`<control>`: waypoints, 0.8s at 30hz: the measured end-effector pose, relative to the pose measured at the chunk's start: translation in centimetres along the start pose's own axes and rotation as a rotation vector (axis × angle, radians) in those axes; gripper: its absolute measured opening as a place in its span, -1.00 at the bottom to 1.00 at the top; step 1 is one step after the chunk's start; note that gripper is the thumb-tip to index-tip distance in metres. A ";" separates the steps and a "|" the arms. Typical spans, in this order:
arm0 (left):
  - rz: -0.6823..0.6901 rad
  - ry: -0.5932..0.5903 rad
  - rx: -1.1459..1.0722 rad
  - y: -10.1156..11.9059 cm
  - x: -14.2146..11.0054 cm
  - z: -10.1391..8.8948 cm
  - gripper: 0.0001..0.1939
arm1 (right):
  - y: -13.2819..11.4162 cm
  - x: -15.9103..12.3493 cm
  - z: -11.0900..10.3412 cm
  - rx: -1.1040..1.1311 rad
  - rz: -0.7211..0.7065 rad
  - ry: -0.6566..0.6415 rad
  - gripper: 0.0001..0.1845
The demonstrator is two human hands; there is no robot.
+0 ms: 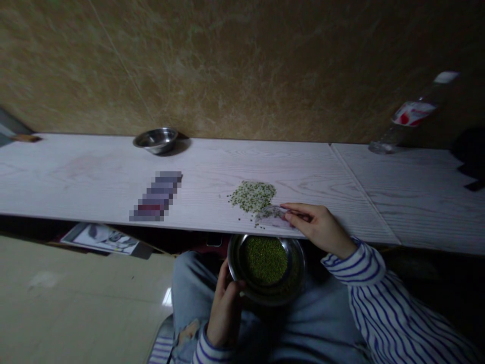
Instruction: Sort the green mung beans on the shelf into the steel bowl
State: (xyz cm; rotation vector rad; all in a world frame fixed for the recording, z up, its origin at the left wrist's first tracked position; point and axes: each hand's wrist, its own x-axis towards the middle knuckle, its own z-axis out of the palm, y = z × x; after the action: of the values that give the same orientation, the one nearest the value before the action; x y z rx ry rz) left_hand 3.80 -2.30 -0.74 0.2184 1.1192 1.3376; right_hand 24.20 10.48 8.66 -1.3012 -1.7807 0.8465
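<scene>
Steel shines on two bowls in the head view: a small bowl (155, 148) by the wall (227, 65) on the pale table (306, 177), a large bowl (297, 263) of green beans (265, 260) at the person's lap (318, 313), below the table's edge. The left hand (226, 308) clasps the large bowl's rim; the right hand (324, 230), fingers closed, pinches one crumpled plastic piece (273, 216) against one bean patch (253, 194). One pixelated oblong (157, 196) lies left, one bottle (413, 114) right.
</scene>
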 end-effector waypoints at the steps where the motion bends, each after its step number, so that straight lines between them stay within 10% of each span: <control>1: 0.000 0.003 0.006 0.0 0.0 0.0 -0.29 | 0.0 0.0 0.1 0.007 -0.002 0.001 -0.68; 24: 0.038 -0.002 -0.016 0.0 0.0 -0.4 -0.35 | 0.6 0.8 0.7 0.019 0.027 0.100 -0.65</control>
State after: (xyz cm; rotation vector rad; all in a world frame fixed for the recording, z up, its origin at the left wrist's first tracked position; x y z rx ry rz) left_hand 3.54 -2.50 -0.89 0.2300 1.1071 1.3792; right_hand 23.72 11.37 7.93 -1.3353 -1.6766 0.7971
